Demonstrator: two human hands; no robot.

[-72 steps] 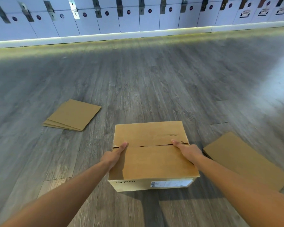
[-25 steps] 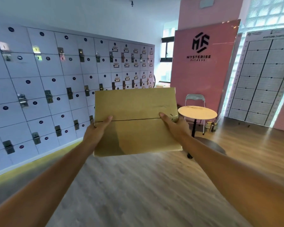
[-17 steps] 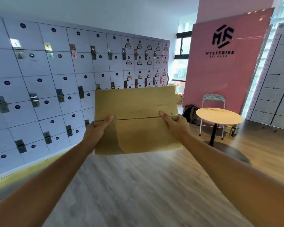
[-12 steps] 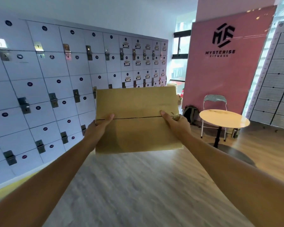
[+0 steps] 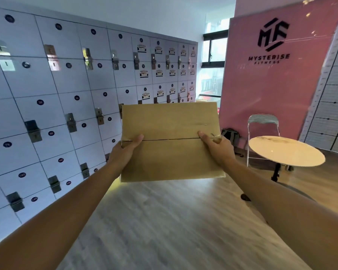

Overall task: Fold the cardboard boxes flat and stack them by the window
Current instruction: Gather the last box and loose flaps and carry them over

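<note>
My left grip and right grip each clamp a side of the cardboard box, thumbs on the seam between its closed top flaps, fingers hidden behind. I hold it up in mid-air at chest height, not yet flattened. Lockers line the left wall; the window shows far ahead, a round bench and folding chair to the right. I judge this the carrying step; next I must open the flaps and collapse it.

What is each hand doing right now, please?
Left hand: closed, holding the cardboard box by its left side.
Right hand: closed, holding the box's right side.
</note>
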